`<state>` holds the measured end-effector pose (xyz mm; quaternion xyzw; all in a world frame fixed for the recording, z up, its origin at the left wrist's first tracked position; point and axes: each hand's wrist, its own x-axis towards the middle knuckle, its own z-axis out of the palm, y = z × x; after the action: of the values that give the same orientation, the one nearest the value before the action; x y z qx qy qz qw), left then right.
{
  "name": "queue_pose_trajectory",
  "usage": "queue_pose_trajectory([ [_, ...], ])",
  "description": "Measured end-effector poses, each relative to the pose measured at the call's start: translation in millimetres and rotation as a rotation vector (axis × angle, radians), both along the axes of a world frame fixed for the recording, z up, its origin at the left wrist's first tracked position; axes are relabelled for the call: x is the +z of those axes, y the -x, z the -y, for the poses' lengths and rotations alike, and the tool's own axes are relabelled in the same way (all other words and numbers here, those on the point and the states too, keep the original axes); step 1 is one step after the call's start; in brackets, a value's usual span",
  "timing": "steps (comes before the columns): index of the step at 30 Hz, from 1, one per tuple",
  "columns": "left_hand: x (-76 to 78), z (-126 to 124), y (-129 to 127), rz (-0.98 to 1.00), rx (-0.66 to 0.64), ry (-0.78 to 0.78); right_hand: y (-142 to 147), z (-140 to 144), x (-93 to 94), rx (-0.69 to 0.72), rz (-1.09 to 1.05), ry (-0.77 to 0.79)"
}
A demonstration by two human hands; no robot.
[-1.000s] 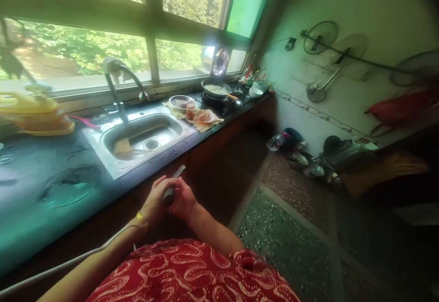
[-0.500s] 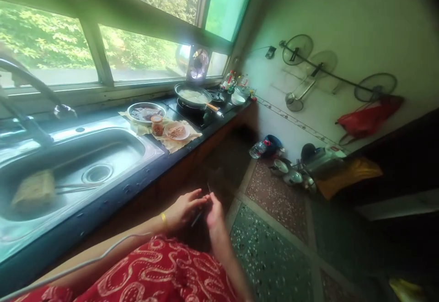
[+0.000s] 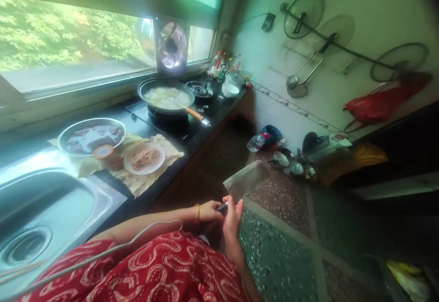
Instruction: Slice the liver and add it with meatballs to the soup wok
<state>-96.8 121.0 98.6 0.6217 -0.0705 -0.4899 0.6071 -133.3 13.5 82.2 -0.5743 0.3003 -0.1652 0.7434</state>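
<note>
- Head view: a cleaver (image 3: 246, 180) is held in front of the red patterned garment (image 3: 147, 265), over the floor (image 3: 277, 247) and beyond the edge of the counter (image 3: 173, 172).
- Near the blade, the cleaver is grasped by the right hand (image 3: 233, 217); the dark handle (image 3: 222, 207) is met farther back by the left hand (image 3: 210, 211), though whether the left fingers are closed around it cannot be told.
- For safe handling, a firm hold on the handle is best kept, with fingertips clear of the blade and the white cord (image 3: 144, 237) held away from it.
- The long axis is slanted: the handle is directed toward the left hand, the blade forward and to the right.
- One broad face is shown; the sharp border cannot be made out through the blur.
</note>
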Motion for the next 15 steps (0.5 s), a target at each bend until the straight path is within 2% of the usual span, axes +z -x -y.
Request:
queue_pose_trajectory([
  [5, 10.1, 37.9, -90.6, 0.175, 0.188, -0.058, -99.2, 73.3, -9.0, 0.3, 0.115, 0.122],
  [7, 24.8, 45.1, -128.1, 0.218, 0.305, -0.093, -150.6, 103.6, -10.9, 0.373, 0.125, 0.113],
  [9, 47.1, 45.4, -161.4, 0.248, 0.444, -0.117, -209.0, 130.2, -10.9, 0.411, 0.084, 0.08],
  [12, 84.2, 26.9, -196.6, 0.312, 0.705, -0.15, -305.1, 158.0, -9.4, 0.436, 0.029, 0.054],
  [15, 107.9, -14.8, -210.2, 0.395, 0.992, -0.286, -402.1, 167.8, -8.8, 0.431, -0.002, 0.023],
])
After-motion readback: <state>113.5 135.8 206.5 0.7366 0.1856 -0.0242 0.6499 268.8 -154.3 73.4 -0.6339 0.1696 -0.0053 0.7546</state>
